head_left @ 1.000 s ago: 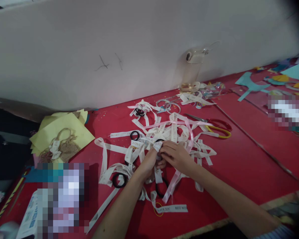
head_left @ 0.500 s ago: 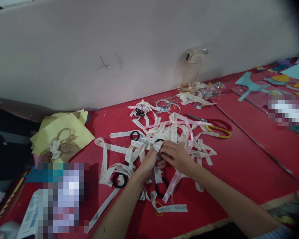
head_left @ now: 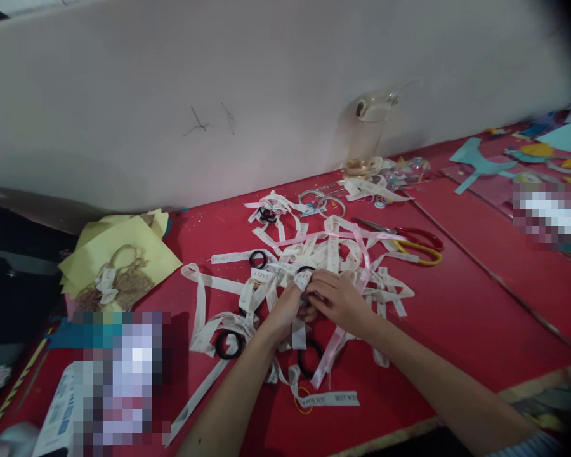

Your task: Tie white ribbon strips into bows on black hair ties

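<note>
- My left grip point(head_left: 285, 312) comes in from the near left and pinches a short white ribbon point(head_left: 303, 280) with dark printed letters, near the middle of the red surface point(head_left: 476, 317)
- My right grip point(head_left: 341, 297) comes in from the near right, its fingers bent and bunched against that ribbon and the tips of my left grip; my own fingers hide whether it pinches, so I cannot tell
- A black band point(head_left: 306, 268) shows just on the far side of the ribbon I hold, the rest of it covered by the ribbon and my fingers
- A tangled heap of white printed ribbons point(head_left: 332, 251) lies around and beyond both of my hands, with a pink ribbon point(head_left: 363, 247) running across it and down its right side
- A black ring point(head_left: 217, 346) lies among ribbon ends to the left of my left forearm, and a smaller black ring point(head_left: 251, 259) lies farther off on the far left of the heap
- On the near side of my hands a yellow band point(head_left: 295, 404) lies against a ribbon end point(head_left: 345, 398) that reads "FOR YOU"
- Scissors point(head_left: 393, 231) with one red and one yellow handle rest at the right edge of the heap, blades pointing left
- On the far left, yellow sheets point(head_left: 92, 251) carry a bundle of brown twine point(head_left: 140, 282) with a white bow point(head_left: 106, 285) on it
- A clear cup point(head_left: 367, 136) stands at the far side by the pale wall point(head_left: 276, 82), and a light blue cut-out point(head_left: 476, 162) lies on the far right
</note>
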{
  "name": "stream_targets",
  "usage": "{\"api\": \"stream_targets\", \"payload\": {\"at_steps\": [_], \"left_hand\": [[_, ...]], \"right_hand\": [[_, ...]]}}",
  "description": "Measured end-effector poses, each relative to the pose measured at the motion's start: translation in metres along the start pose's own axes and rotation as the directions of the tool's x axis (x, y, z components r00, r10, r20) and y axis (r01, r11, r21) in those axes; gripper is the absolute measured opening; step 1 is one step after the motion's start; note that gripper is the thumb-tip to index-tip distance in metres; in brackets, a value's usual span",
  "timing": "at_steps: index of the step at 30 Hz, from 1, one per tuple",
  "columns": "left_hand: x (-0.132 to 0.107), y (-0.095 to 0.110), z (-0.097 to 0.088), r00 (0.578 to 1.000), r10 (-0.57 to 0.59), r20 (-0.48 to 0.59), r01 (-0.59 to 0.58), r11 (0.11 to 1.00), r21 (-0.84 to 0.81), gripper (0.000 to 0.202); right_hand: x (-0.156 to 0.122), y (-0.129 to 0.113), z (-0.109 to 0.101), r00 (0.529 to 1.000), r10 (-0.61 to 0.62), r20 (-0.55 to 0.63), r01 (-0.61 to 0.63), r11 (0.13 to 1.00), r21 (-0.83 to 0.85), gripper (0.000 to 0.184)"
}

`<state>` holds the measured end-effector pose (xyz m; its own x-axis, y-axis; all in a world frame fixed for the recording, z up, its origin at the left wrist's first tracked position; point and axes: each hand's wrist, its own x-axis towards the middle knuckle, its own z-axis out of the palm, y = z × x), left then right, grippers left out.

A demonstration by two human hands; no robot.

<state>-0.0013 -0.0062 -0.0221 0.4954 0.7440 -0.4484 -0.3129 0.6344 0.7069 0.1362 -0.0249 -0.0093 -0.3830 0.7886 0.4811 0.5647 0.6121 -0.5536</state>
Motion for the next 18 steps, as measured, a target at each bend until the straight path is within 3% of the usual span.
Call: {"api": "stream_targets", "payload": {"at_steps": [18], "left_hand": [[-0.0015, 0.0015, 0.0003, 1.0, -0.005, 0.017, 0.004, 1.0, 0.028, 0.041]], "right_hand": [[-0.0002, 0.0, -0.0004, 1.0, 0.008, 0.014, -0.008, 1.0, -0.007, 0.011]]}}
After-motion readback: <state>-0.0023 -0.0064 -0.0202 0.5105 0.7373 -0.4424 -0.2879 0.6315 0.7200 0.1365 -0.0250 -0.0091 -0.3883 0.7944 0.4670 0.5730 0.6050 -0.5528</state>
